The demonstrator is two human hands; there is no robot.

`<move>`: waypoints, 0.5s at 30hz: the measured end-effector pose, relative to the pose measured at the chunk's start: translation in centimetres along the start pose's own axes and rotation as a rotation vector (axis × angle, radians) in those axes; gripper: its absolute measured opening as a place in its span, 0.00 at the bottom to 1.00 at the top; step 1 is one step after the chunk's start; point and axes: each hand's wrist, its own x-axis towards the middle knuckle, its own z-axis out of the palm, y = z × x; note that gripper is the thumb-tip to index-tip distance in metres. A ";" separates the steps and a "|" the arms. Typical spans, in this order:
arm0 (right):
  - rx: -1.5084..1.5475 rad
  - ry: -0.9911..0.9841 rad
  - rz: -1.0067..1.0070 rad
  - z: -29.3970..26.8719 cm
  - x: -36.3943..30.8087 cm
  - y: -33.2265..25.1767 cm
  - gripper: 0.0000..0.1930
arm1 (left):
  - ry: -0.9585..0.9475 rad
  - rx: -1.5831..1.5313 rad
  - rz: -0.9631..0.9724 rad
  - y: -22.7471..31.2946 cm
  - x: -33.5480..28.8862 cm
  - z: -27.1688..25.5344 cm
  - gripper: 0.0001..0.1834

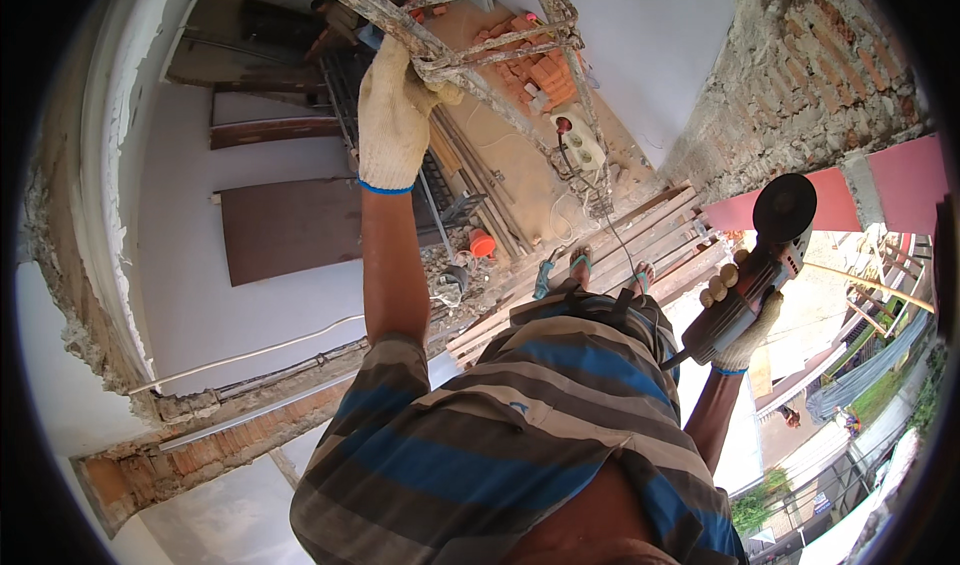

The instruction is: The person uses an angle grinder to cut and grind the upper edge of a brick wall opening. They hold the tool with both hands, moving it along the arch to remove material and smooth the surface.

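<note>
My left hand [393,125], in a cream knitted glove with a blue cuff, is raised and closed around a rebar frame [470,90] crusted with old concrete. Part of its grip is hidden behind the glove. Lower on the right, my right hand [748,330], gloved the same way, wraps round the body of an angle grinder [735,303]. The grinder's dark round disc [785,208] points up and away from me, apart from the frame. A dark cord leaves its rear end near my waist. Beside the frame's lower end hangs a white power strip [578,143] with a red plug.
My sandalled feet stand on wooden planks [590,255]. Stacked bricks [535,75], long boards [470,165] and an orange bucket [482,242] lie on the floor below. A broken brick wall [810,75] rises at right, next to an opening to the outdoors far below.
</note>
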 end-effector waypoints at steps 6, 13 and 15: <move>0.015 -0.101 0.014 0.2 0.0 -0.1 0.43 | 0.022 0.036 -0.016 0.0 -0.3 0.5 0.22; -0.031 -0.083 0.012 0.7 -0.1 0.2 0.46 | 0.067 0.042 -0.064 0.2 -0.2 0.6 0.22; -0.029 -0.074 0.023 0.9 -0.1 0.3 0.45 | 0.060 0.044 -0.073 0.3 -0.2 0.7 0.22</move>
